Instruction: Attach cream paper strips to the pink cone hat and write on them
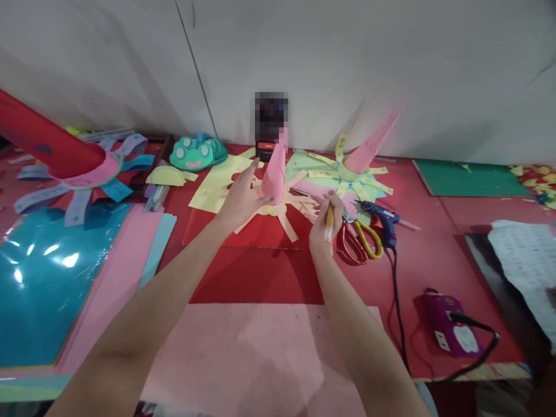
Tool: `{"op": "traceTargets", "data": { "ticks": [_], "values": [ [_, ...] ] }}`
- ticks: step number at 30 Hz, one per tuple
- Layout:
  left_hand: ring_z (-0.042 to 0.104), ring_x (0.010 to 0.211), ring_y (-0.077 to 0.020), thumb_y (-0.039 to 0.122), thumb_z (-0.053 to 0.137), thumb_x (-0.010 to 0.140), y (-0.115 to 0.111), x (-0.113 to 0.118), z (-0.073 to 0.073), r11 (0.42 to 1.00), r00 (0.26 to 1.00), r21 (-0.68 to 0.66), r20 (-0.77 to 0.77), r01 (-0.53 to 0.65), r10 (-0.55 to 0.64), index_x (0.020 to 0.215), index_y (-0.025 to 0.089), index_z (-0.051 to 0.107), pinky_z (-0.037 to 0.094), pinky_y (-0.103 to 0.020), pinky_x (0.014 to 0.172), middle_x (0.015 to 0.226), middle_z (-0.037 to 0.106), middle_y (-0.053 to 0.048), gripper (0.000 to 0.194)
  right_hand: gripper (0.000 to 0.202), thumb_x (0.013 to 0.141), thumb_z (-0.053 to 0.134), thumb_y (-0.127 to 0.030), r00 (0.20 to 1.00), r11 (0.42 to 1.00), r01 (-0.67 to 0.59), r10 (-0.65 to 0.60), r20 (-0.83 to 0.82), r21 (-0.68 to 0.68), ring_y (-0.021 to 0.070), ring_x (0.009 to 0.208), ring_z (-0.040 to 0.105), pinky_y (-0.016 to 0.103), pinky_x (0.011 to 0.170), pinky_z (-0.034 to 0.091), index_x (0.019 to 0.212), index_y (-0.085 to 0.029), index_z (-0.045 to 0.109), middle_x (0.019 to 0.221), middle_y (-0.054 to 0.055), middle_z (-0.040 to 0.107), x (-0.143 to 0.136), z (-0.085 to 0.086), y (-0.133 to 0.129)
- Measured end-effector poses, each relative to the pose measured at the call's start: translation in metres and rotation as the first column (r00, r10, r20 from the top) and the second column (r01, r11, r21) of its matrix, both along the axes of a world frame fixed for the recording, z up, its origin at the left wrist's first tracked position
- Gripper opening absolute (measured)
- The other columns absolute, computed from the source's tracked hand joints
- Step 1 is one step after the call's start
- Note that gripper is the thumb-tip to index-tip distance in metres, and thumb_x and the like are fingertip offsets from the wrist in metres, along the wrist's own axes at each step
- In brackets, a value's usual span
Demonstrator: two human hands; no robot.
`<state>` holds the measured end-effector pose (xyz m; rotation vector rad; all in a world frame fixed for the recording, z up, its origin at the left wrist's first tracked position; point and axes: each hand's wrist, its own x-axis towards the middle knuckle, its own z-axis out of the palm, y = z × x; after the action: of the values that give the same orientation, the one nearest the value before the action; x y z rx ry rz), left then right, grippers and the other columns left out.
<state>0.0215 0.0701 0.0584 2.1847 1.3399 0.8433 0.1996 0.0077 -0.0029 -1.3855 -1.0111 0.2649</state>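
A pink paper cone (pixel 273 180) stands in the middle of the table, with peach paper strips (pixel 286 223) fanned out around its base. My left hand (pixel 241 200) holds the cone low on its left side, thumb in front and fingers behind. Between the fingers of my right hand (pixel 324 223) is a yellow pencil (pixel 329 225), just right of the strips. Its tip cannot be made out. Close by on the right lie scissors (pixel 358 240) with one red and one yellow handle, and a blue glue gun (pixel 384 222).
Another pink cone (pixel 371 145) with yellow strips stands behind right. A red cone (pixel 56 145) with blue and lilac strips is at left. A green frog cutout (pixel 195 153) and a phone (pixel 270 121) are by the wall. The glue gun's cord reaches a purple power box (pixel 452 324).
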Motion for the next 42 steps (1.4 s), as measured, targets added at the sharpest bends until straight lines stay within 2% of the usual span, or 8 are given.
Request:
{"op": "traceTargets", "data": {
  "ticks": [4, 9, 12, 15, 20, 29, 36, 42],
  "values": [
    [0.036, 0.13, -0.0218, 0.026, 0.051, 0.088, -0.041, -0.005, -0.016, 0.986, 0.998, 0.159, 0.025, -0.056, 0.052, 0.137, 0.023, 0.029, 0.033, -0.043, 0.108, 0.139, 0.041, -0.009, 0.054, 0.026, 0.093, 0.032, -0.039, 1.0, 1.0, 0.005, -0.005, 0.004, 0.011, 0.017, 0.088, 0.062, 0.039, 0.081, 0.049, 0.1, -0.02, 0.048, 0.092, 0.006, 0.065, 0.0, 0.0, 0.0],
    [0.036, 0.131, -0.022, 0.023, 0.042, 0.091, -0.083, -0.006, -0.042, 0.943, 0.968, 0.229, -0.127, 0.24, -0.215, 0.135, 0.021, 0.034, 0.037, -0.043, 0.105, 0.138, 0.043, -0.01, 0.044, 0.022, 0.092, 0.034, -0.038, 0.999, 1.0, -0.013, 0.014, 0.038, -0.023, 0.016, 0.087, 0.061, 0.035, 0.078, 0.049, 0.096, -0.021, 0.047, 0.091, 0.006, 0.063, -0.003, 0.004, -0.003],
    [0.037, 0.131, -0.0195, 0.024, 0.039, 0.093, -0.086, -0.004, -0.052, 0.863, 0.869, 0.171, -0.245, 0.475, -0.429, 0.132, 0.021, 0.039, 0.036, -0.04, 0.106, 0.139, 0.044, -0.008, 0.04, 0.024, 0.092, 0.031, -0.039, 0.998, 0.995, 0.06, -0.058, 0.03, -0.08, 0.0147, 0.071, 0.059, 0.033, 0.068, 0.049, 0.097, -0.02, 0.046, 0.083, 0.004, 0.06, -0.006, 0.006, -0.005],
    [0.032, 0.134, -0.021, 0.032, 0.04, 0.094, -0.083, -0.002, -0.055, 0.822, 0.787, 0.095, -0.37, 0.561, -0.494, 0.137, 0.021, 0.036, 0.027, -0.043, 0.111, 0.142, 0.042, -0.006, 0.045, 0.025, 0.092, 0.032, -0.039, 0.986, 0.97, 0.14, -0.117, 0.119, -0.199, 0.0156, 0.066, 0.055, 0.031, 0.062, 0.045, 0.097, -0.02, 0.047, 0.081, 0.005, 0.057, -0.009, 0.008, -0.009],
    [0.037, 0.131, -0.0233, 0.038, 0.041, 0.093, -0.083, 0.0, -0.058, 0.824, 0.756, 0.071, -0.449, 0.563, -0.477, 0.136, 0.021, 0.039, 0.026, -0.045, 0.11, 0.138, 0.047, -0.003, 0.046, 0.019, 0.092, 0.032, -0.031, 0.933, 0.93, 0.122, 0.012, 0.36, -0.348, 0.0173, 0.066, 0.052, 0.029, 0.06, 0.038, 0.095, -0.019, 0.046, 0.078, 0.005, 0.056, -0.009, 0.009, -0.015],
    [0.066, 0.087, -0.0152, 0.02, 0.037, 0.093, -0.083, -0.004, -0.05, 0.874, 0.889, 0.258, -0.325, 0.411, -0.322, 0.103, 0.016, 0.063, 0.046, -0.035, 0.091, 0.091, 0.071, -0.005, 0.028, 0.012, 0.091, 0.035, -0.031, 0.968, 0.94, -0.067, 0.143, 0.208, -0.335, 0.0108, 0.054, 0.043, 0.024, 0.055, 0.036, 0.091, -0.021, 0.043, 0.067, -0.003, 0.046, 0.003, -0.001, -0.024],
    [0.066, 0.091, -0.0173, 0.018, 0.036, 0.093, -0.089, -0.004, -0.051, 0.88, 0.879, 0.24, -0.362, 0.411, -0.312, 0.103, 0.015, 0.062, 0.05, -0.033, 0.082, 0.092, 0.071, -0.005, 0.028, 0.01, 0.088, 0.043, -0.03, 0.973, 0.966, -0.101, 0.146, 0.18, -0.239, 0.0087, 0.054, 0.045, 0.023, 0.053, 0.039, 0.089, -0.021, 0.046, 0.071, -0.003, 0.048, 0.001, -0.008, -0.03],
    [0.052, 0.118, -0.019, 0.019, 0.037, 0.093, -0.091, -0.003, -0.052, 0.898, 0.867, 0.196, -0.403, 0.394, -0.293, 0.124, 0.016, 0.05, 0.044, -0.034, 0.095, 0.128, 0.056, -0.009, 0.033, 0.013, 0.09, 0.041, -0.034, 0.985, 0.978, -0.154, 0.164, 0.06, -0.139, 0.0053, 0.049, 0.044, 0.021, 0.047, 0.041, 0.089, -0.022, 0.044, 0.072, -0.005, 0.045, 0.001, -0.009, -0.028]
  ]
}}
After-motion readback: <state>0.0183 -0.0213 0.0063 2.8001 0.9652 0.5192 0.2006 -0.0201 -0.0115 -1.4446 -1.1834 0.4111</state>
